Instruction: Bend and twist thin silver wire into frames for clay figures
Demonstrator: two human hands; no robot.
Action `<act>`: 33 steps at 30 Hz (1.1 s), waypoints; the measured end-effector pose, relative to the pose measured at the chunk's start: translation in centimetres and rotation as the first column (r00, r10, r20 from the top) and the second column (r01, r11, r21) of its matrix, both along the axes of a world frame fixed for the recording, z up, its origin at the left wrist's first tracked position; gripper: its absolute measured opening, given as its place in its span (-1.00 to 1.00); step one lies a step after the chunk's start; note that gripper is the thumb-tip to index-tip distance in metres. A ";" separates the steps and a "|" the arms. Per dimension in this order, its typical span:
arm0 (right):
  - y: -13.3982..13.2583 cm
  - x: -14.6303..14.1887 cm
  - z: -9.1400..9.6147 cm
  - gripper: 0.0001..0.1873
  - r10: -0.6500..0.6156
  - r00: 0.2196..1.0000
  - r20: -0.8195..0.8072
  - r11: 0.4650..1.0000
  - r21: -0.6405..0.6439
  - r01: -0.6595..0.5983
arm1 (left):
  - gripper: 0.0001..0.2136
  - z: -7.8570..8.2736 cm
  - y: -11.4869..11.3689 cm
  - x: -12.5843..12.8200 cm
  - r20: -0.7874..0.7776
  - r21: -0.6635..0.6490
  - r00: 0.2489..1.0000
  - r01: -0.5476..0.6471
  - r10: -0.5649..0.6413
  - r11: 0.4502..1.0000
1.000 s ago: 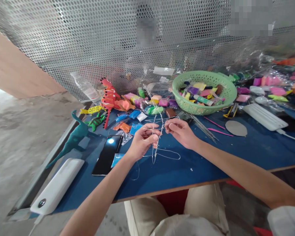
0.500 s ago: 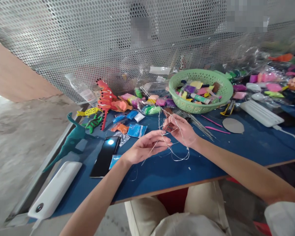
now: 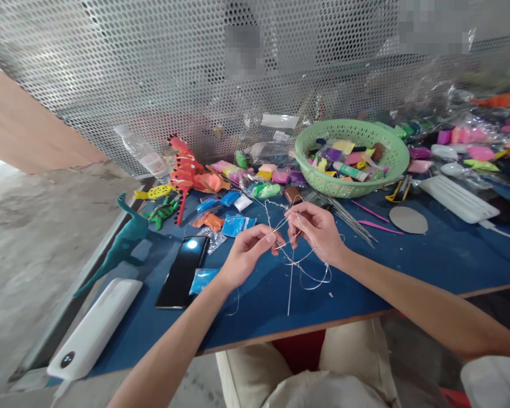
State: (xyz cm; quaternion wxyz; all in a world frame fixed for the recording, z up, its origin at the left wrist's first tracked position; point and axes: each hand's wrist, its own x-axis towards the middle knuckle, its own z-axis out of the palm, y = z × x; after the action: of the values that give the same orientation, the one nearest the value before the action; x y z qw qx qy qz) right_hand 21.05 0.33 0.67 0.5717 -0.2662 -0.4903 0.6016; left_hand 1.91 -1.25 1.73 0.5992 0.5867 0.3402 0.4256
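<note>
A bent and twisted frame of thin silvery wire [image 3: 300, 265] is held over the blue table between my two hands. My left hand [image 3: 255, 249] pinches a strand of it between thumb and fingers, on the left side. My right hand [image 3: 314, 229] grips the wire close by, its fingers curled around the twisted part. Loops hang below my right hand, and one straight wire end points down toward the table's front edge. Just behind my hands lie a brown clay packet [image 3: 293, 195] and a bundle of straight wires [image 3: 348, 218].
A green basket [image 3: 352, 189] of clay packets stands behind. On the left are a teal dinosaur figure [image 3: 125, 241], a red figure [image 3: 186, 170], a black phone [image 3: 181, 277] and a white power bank [image 3: 96, 328]. Pink tools [image 3: 380, 227] and a grey disc [image 3: 408, 220] lie right.
My left hand has changed from spread fingers to a pinch on the wire. The wire frame has turned, and a straight end now points downward. My right hand has shifted slightly.
</note>
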 end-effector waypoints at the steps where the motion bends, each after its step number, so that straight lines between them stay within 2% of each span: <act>1: -0.1 0.0 0.0 -0.76 -0.009 1.000 0.021 1.000 -0.007 0.009 | -0.77 0.1 -0.1 0.1 0.012 -0.025 1.000 -0.006 0.006 1.000; 6: 0.0 0.1 -0.3 -0.78 -0.007 0.996 0.084 1.000 0.019 0.006 | -0.72 0.1 -0.5 0.2 0.038 -0.073 0.999 -0.021 0.024 0.997; 14: 0.3 0.9 -0.1 -0.78 0.010 0.976 0.219 0.992 0.123 -0.037 | -0.77 0.5 -0.4 0.0 0.056 -0.117 0.997 -0.043 0.050 0.992; 18: 0.5 1.3 0.1 -0.79 0.054 0.965 0.256 0.987 0.133 -0.091 | -0.79 0.9 -0.3 0.0 0.036 -0.112 0.997 -0.066 0.070 0.992; 24: 0.8 2.1 0.5 -0.82 0.092 0.947 0.308 0.983 0.126 -0.137 | -0.79 0.7 -0.1 -0.4 0.002 -0.073 0.999 -0.035 0.035 0.997; 28: 1.3 2.3 0.6 -0.81 0.162 0.943 0.291 0.979 0.071 -0.190 | -0.79 0.3 0.2 -0.7 -0.034 -0.021 0.999 -0.042 0.041 0.999; 33: 2.0 2.3 -0.2 -0.76 0.304 0.943 0.136 0.951 -0.096 -0.293 | -0.80 0.2 0.4 -0.7 -0.030 -0.017 0.996 -0.080 0.079 0.997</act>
State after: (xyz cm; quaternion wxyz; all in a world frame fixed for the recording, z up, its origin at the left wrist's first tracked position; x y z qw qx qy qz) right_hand 23.34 2.33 0.50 0.4254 -0.2543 -0.5436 0.6774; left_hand 1.19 -0.89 1.93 0.5819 0.5735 0.3760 0.4372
